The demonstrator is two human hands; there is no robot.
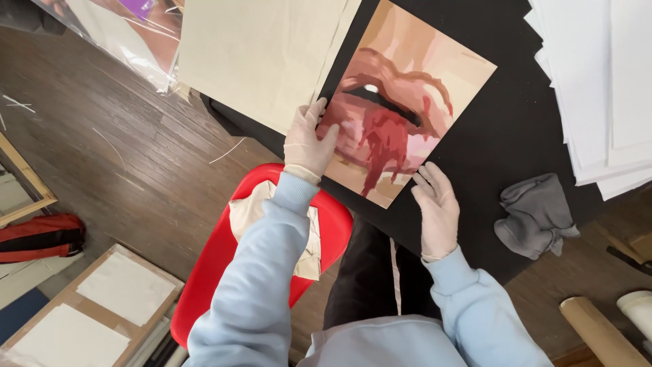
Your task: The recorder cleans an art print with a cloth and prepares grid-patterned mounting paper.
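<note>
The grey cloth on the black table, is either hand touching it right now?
No, the grey cloth lies apart from both; the left hand and right hand rest on the edges of the painted print.

My black table (516, 129) carries the painted print of lips (407, 102), beige sheets (258, 54), a stack of white paper (598, 81) and a crumpled grey cloth (536, 214).

One print (407, 95), one grey cloth (536, 214)

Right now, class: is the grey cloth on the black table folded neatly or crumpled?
Crumpled: the grey cloth sits bunched in loose, uneven folds on the black table.
</note>
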